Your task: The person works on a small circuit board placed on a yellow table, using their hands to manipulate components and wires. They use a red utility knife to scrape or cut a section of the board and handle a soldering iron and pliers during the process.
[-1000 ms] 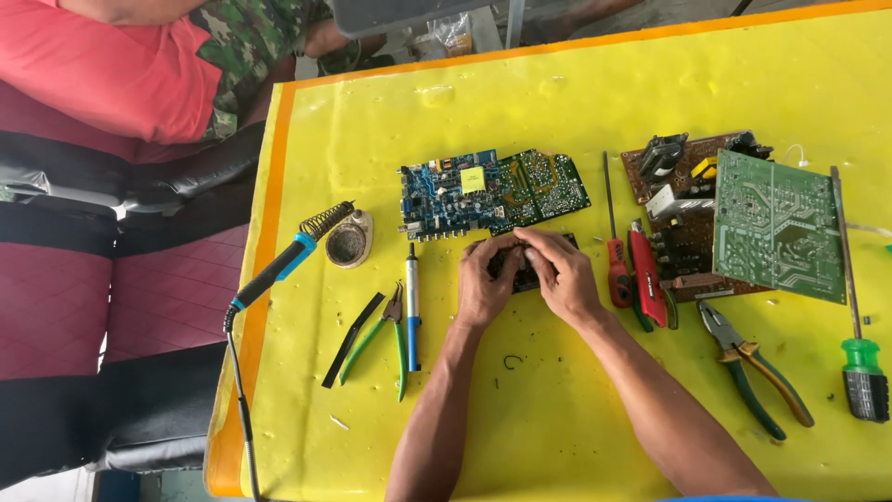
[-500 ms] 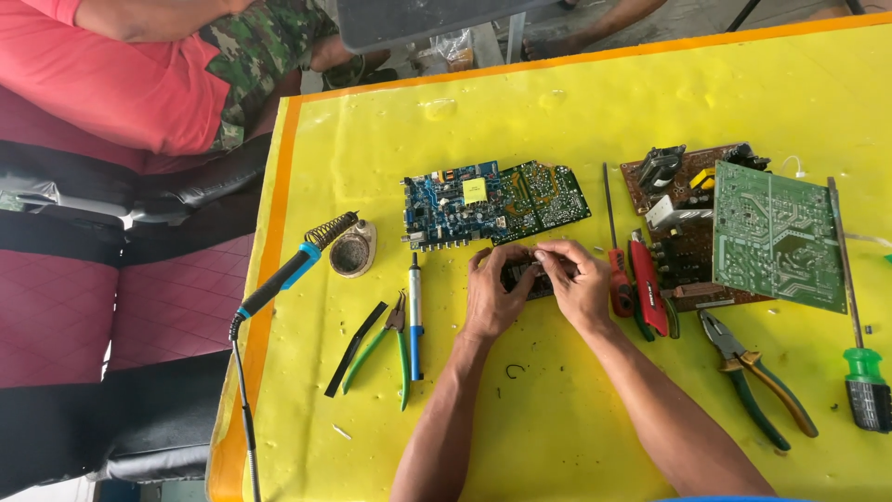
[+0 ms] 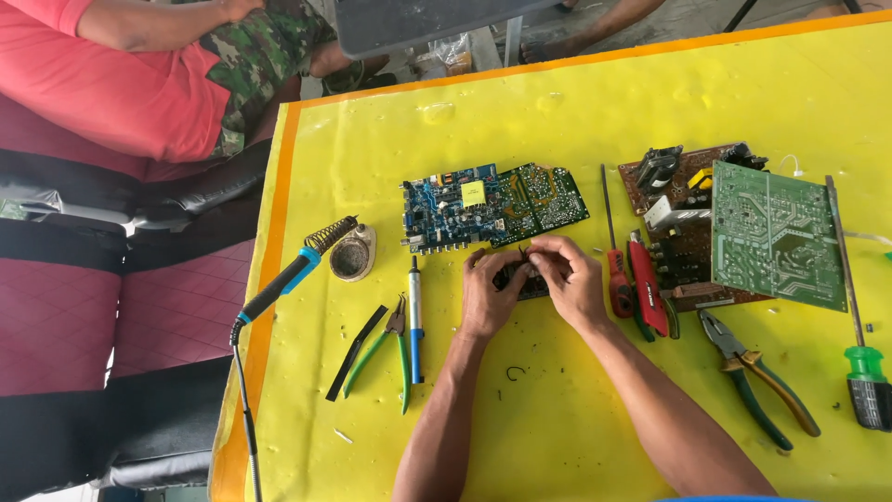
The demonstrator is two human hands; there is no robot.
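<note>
Both of my hands meet on a small dark circuit board (image 3: 522,279) lying on the yellow table (image 3: 576,102). My left hand (image 3: 488,293) grips its left end. My right hand (image 3: 567,279) covers its right end, with fingertips pinching at the board's top edge. Most of the small board is hidden under my fingers. Just beyond it lies a long blue and green circuit board (image 3: 492,204) with a yellow sticker.
A blue-handled soldering iron (image 3: 288,279) rests on its coil stand (image 3: 351,251) at the left. A blue desoldering pump (image 3: 415,321), green cutters (image 3: 395,349), red screwdrivers (image 3: 618,279), pliers (image 3: 753,372), a green-handled screwdriver (image 3: 859,363) and stacked boards (image 3: 771,232) surround my hands. A person in red sits at the far left.
My hands have stayed on the small board, with only slight finger shifts. The camera view has drifted a little, so everything sits slightly further right in the frame.
</note>
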